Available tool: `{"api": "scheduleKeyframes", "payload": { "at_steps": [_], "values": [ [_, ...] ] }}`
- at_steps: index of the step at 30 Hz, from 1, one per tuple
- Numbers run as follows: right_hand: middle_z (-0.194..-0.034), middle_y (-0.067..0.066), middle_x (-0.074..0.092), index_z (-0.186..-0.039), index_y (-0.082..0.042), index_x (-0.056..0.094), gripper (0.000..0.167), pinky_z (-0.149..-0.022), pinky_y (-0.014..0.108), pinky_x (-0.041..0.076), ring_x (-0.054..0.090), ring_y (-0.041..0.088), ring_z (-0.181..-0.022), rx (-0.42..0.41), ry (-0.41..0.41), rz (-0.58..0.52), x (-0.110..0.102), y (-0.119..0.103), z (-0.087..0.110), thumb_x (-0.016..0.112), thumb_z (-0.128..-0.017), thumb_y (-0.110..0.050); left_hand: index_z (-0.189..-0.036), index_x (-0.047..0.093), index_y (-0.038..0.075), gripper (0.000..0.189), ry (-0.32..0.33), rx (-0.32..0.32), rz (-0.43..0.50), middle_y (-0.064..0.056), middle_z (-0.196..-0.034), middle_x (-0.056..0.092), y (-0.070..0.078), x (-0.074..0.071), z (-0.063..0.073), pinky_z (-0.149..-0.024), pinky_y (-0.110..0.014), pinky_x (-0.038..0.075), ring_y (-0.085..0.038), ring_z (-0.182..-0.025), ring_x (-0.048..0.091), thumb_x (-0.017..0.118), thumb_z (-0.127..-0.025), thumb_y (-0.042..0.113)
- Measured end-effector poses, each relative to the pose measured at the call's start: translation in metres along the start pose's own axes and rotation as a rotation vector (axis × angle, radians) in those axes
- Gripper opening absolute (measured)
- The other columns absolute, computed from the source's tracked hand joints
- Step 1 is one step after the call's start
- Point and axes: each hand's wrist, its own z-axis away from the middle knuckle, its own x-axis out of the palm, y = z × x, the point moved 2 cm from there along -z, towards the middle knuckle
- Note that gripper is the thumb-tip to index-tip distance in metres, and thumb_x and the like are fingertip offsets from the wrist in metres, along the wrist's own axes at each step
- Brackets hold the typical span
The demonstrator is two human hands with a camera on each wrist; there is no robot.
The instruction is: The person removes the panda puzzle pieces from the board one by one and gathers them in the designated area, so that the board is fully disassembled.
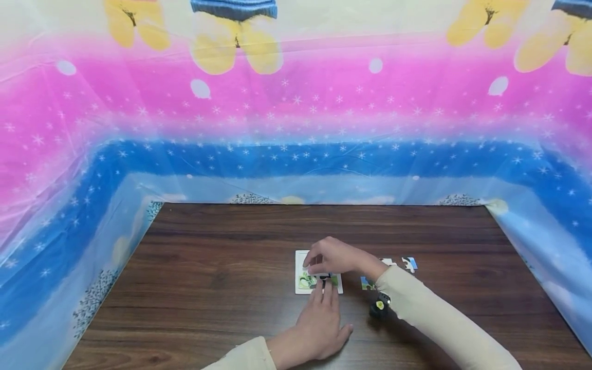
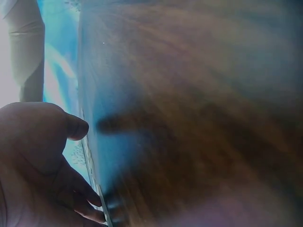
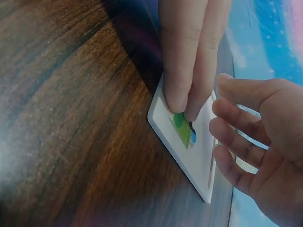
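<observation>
A white-rimmed puzzle tray (image 1: pixel 299 292) lies on the table, with green, white and black puzzle pieces (image 1: pixel 306 281) in its lower part. My left hand (image 1: pixel 319 326) comes from the near side, its straight fingertips resting on pieces at the tray's near edge. In the right wrist view those fingers (image 3: pixel 180 61) press onto a green piece (image 3: pixel 182 132) and partly cover it. My right hand (image 1: pixel 335 255) hovers over the tray's far part, thumb and fingers loosely curved. In the right wrist view nothing shows between its thumb (image 3: pixel 246 92) and fingers.
Loose puzzle pieces lie right of the tray: a blue and green one (image 1: pixel 366 283) partly under the right forearm, and a black, white and blue one (image 1: pixel 409 264). A black wrist device (image 1: pixel 379 306) hangs at the right cuff. A patterned cloth (image 1: pixel 296 159) stands behind the dark wooden table (image 1: pixel 208 257).
</observation>
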Motion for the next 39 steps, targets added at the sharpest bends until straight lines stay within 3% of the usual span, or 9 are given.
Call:
{"api": "scheduleKeyframes", "payload": {
  "at_steps": [9,21,27,34,39],
  "values": [
    [-0.098,-0.008,0.068,-0.11,-0.015,0.08,0.016,-0.073,0.02,0.053,0.061,-0.002,-0.081,-0.059,-0.065,0.036,0.006,-0.002,-0.009,0.07,-0.098,-0.019,-0.152,0.042,-0.005,0.08,0.014,0.04,-0.077,-0.024,-0.159,0.039,-0.005,-0.001,0.003,-0.122,-0.038,0.029,-0.035,-0.15,0.032,0.043,-0.103,0.058],
    [-0.102,-0.009,0.065,-0.106,-0.019,0.077,0.012,-0.078,0.023,0.051,0.057,0.002,-0.087,-0.064,-0.125,0.036,0.009,-0.005,-0.012,0.068,-0.099,-0.021,-0.152,0.042,-0.005,0.077,0.012,0.043,-0.033,-0.024,-0.16,0.037,-0.008,-0.003,0.004,-0.122,-0.038,0.029,-0.032,-0.151,0.031,0.044,-0.103,0.055],
    [-0.102,-0.008,0.064,-0.106,-0.018,0.075,0.01,-0.079,0.024,0.05,0.056,0.002,-0.088,-0.048,-0.136,-0.004,0.009,-0.006,-0.011,0.069,-0.098,-0.02,-0.152,0.042,-0.005,0.078,0.025,0.057,-0.052,-0.024,-0.16,0.037,-0.007,0.0,0.003,-0.122,-0.038,0.028,-0.03,-0.152,0.03,0.045,-0.103,0.056],
    [-0.09,-0.013,0.067,-0.095,-0.021,0.071,0.008,-0.074,0.023,0.053,0.062,0.002,-0.08,-0.07,-0.112,-0.125,0.008,-0.005,-0.013,0.068,-0.098,-0.014,-0.152,0.04,-0.006,0.08,0.035,0.073,-0.085,-0.025,-0.16,0.036,-0.007,0.001,0.003,-0.124,-0.039,0.023,-0.03,-0.153,0.028,0.044,-0.103,0.056],
    [-0.096,-0.012,0.07,-0.104,-0.018,0.075,0.009,-0.081,0.023,0.054,0.064,0.0,-0.088,-0.055,-0.133,-0.154,0.007,-0.002,-0.014,0.069,-0.099,-0.014,-0.153,0.04,-0.006,0.079,0.029,0.073,-0.06,-0.025,-0.161,0.035,-0.009,0.001,0.004,-0.124,-0.04,0.023,-0.031,-0.153,0.027,0.045,-0.103,0.055]
  ]
}}
